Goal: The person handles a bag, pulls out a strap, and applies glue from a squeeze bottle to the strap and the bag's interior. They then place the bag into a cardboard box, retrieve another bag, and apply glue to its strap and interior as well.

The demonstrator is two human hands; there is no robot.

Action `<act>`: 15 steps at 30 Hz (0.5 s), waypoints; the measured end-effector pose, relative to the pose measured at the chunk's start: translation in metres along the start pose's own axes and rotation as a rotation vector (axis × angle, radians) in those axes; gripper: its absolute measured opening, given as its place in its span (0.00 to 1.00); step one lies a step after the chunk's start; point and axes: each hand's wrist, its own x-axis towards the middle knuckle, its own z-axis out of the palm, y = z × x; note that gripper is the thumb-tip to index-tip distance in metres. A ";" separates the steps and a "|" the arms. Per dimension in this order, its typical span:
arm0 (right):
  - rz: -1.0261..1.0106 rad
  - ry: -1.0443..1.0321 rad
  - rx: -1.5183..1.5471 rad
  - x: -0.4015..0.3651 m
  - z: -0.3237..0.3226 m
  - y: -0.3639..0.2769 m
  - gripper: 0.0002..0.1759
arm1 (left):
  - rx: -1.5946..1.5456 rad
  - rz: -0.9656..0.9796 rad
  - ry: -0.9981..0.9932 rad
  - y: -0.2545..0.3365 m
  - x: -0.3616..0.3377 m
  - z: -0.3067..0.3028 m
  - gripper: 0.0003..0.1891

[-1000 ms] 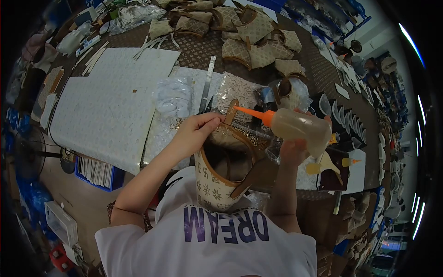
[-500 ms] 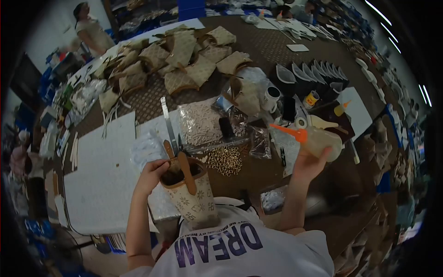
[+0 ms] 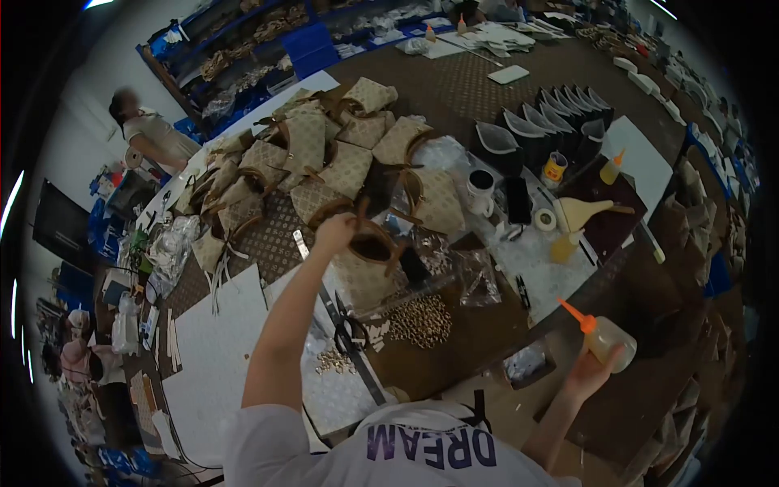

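My left hand [image 3: 334, 235] reaches forward over the table, its fingers closed on the brown-trimmed edge of a beige patterned bag [image 3: 357, 276]. The bag's dark opening faces up, next to the pile of similar bags [image 3: 345, 166]. In my right hand [image 3: 591, 375], low at the right, is a translucent glue bottle [image 3: 610, 339], its long orange nozzle pointing up and left. Small gold metal pieces [image 3: 420, 321] lie in a heap in front of the bag. Black-handled scissors [image 3: 350, 333] rest beside a metal ruler [image 3: 365, 369].
A white mug [image 3: 479, 193], a phone [image 3: 517, 200], a tape roll [image 3: 544, 218] and a yellow-labelled jar [image 3: 554, 169] stand or lie right of the bags. Dark curved pieces [image 3: 535, 134] are lined up behind. At the far left a person [image 3: 154, 136] stands beyond the table.
My left hand has carried the bag forward, away from my body, to the pile. My right hand with the bottle is now lower and farther right. The camera view has turned.
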 end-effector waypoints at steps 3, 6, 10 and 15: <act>-0.006 0.018 -0.079 -0.013 0.011 -0.001 0.31 | -0.183 0.039 0.054 -0.018 0.054 0.058 0.20; -0.079 0.011 -0.170 -0.020 0.030 0.003 0.33 | -0.426 -0.134 0.211 -0.032 0.089 0.056 0.19; -0.178 0.100 -0.256 -0.035 0.073 0.021 0.33 | -0.348 -0.162 0.379 -0.084 0.154 0.034 0.14; -0.207 0.184 -0.370 -0.074 0.127 0.044 0.34 | -0.215 -0.173 0.322 -0.126 0.239 0.034 0.25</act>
